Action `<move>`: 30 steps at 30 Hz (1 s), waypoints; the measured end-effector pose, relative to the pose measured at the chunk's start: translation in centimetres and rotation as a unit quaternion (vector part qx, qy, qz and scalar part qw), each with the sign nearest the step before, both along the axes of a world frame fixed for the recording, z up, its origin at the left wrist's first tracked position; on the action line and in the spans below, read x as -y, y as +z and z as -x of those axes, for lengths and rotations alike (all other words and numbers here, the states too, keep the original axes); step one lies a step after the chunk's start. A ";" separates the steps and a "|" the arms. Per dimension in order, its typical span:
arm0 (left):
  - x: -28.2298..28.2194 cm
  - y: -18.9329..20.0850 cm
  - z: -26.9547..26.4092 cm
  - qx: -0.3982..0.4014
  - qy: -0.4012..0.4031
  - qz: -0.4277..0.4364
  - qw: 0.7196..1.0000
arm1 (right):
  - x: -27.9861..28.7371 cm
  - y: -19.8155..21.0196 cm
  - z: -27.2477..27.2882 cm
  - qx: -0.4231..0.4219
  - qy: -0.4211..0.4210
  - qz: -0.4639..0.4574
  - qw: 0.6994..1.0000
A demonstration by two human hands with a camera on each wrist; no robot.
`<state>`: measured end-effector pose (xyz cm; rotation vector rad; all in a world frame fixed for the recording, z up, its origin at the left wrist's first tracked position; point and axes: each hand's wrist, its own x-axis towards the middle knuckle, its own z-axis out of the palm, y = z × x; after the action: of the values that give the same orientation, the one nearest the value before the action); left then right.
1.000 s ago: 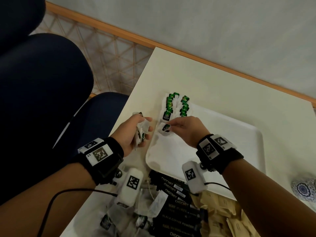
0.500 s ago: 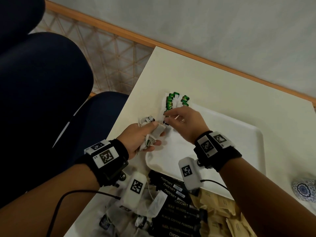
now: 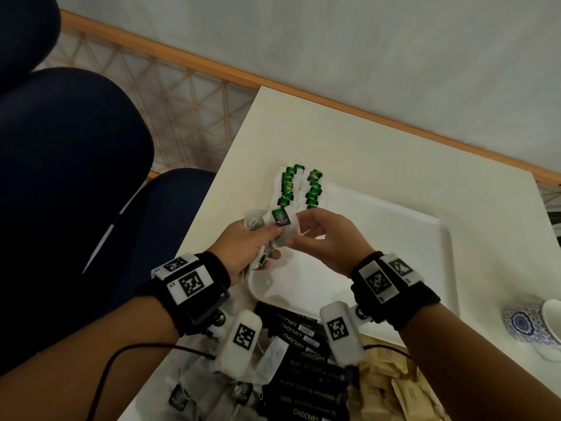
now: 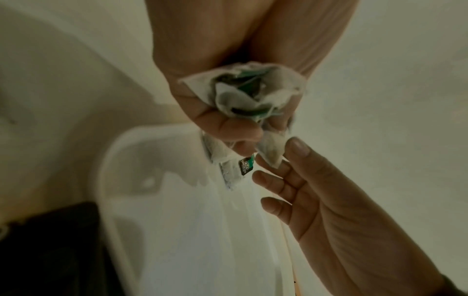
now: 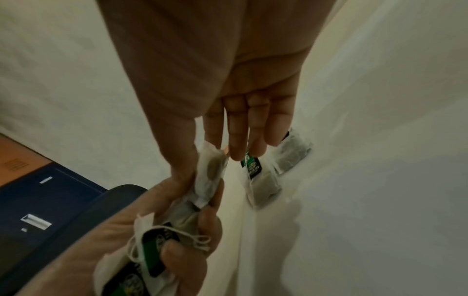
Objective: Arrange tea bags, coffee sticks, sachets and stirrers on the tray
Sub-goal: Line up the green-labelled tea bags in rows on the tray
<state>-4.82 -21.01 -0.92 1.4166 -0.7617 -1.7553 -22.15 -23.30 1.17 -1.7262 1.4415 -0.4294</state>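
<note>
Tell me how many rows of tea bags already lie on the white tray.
2. The left row and the right row lie side by side at the white tray's far left corner. The left hand and right hand may hide more bags.

White tea bags (image 3: 299, 189) are showing green-and-black tags on a white tray (image 3: 394, 238), black coffee sticks (image 3: 306, 369) are carrying pale lettering beside what are possibly tan sachets (image 3: 391, 387), and a cup (image 3: 529, 326) is displaying blue-and-white patterning.
</note>
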 end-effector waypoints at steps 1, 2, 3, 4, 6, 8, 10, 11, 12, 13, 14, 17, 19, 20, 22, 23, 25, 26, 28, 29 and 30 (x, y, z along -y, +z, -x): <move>0.0 0.0 -0.1 0.003 -0.003 0.006 1.000 | 0.0 0.1 0.0 -0.001 -0.003 0.009 1.000; -0.1 0.0 -0.1 0.006 -0.006 0.013 1.000 | 0.0 0.1 -0.1 0.004 -0.008 0.022 1.000; -0.1 0.1 -0.1 0.009 -0.011 0.020 1.000 | 0.1 0.1 -0.2 0.015 -0.014 0.033 0.999; -0.2 0.2 -0.1 0.011 -0.016 0.026 0.999 | 0.2 0.2 -0.4 0.024 -0.017 0.039 0.999; -0.3 0.3 -0.2 0.014 -0.026 0.032 0.999 | 0.3 0.3 -0.7 0.028 -0.014 0.042 0.999; -0.4 0.3 -0.2 0.012 -0.028 0.032 0.999 | 0.5 0.4 -0.8 0.022 -0.005 0.029 0.999; -0.3 0.2 -0.2 0.013 -0.027 0.025 0.999 | 0.7 0.6 -0.7 0.012 0.004 0.011 1.000; -0.3 0.1 -0.3 0.016 -0.026 0.020 0.999 | 0.8 0.7 -0.5 0.004 0.006 0.008 1.000; -0.2 -0.1 -0.3 0.020 -0.020 0.014 0.999 | 1.0 0.9 -0.3 -0.006 0.004 0.011 1.000; -0.2 -0.2 -0.4 0.024 -0.013 0.008 1.000 | 1.1 1.0 0.1 -0.016 0.001 0.021 1.000; -0.2 -0.3 -0.5 0.026 -0.006 0.002 1.000 | 1.2 1.0 0.4 -0.030 -0.002 0.033 0.999; -0.1 -0.4 -0.7 0.027 0.005 -0.011 1.000 | 1.1 0.6 1.1 -0.101 0.019 0.045 0.994; -0.1 -0.2 -0.8 0.023 0.000 -0.019 1.000 | 1.0 -0.1 1.3 -0.127 0.035 0.032 0.991; 0.0 -0.1 -0.9 0.020 -0.004 -0.024 1.000 | 0.9 -0.4 1.3 -0.124 0.031 0.024 0.992; 0.0 0.1 -1.1 0.009 -0.014 -0.030 0.999 | 1.2 -0.9 1.5 -0.117 0.016 0.018 0.993; 0.0 0.2 -1.2 0.004 -0.020 -0.030 0.999 | 1.4 -1.0 1.6 -0.119 0.009 0.017 0.993; 0.0 0.3 -1.2 0.005 -0.038 -0.022 0.999 | 2.0 -1.2 1.7 -0.128 -0.006 0.014 0.992; 0.0 0.4 -1.2 0.007 -0.048 -0.018 0.999 | 2.4 -1.3 1.8 -0.134 -0.013 0.013 0.991; -0.1 0.4 -1.1 0.004 -0.059 -0.017 0.998 | 3.1 -1.5 2.0 -0.149 -0.024 0.013 0.989; -0.1 0.4 -1.0 0.004 -0.064 -0.019 0.998 | 3.4 -1.7 2.0 -0.155 -0.028 0.014 0.987; -0.1 0.4 -1.0 0.006 -0.069 -0.021 0.997 | 3.7 -1.8 2.1 -0.161 -0.032 0.014 0.986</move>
<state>-3.80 -20.92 -0.50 1.4321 -0.8520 -1.8795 -24.29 -27.02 -0.59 -1.8362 1.7290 -0.2106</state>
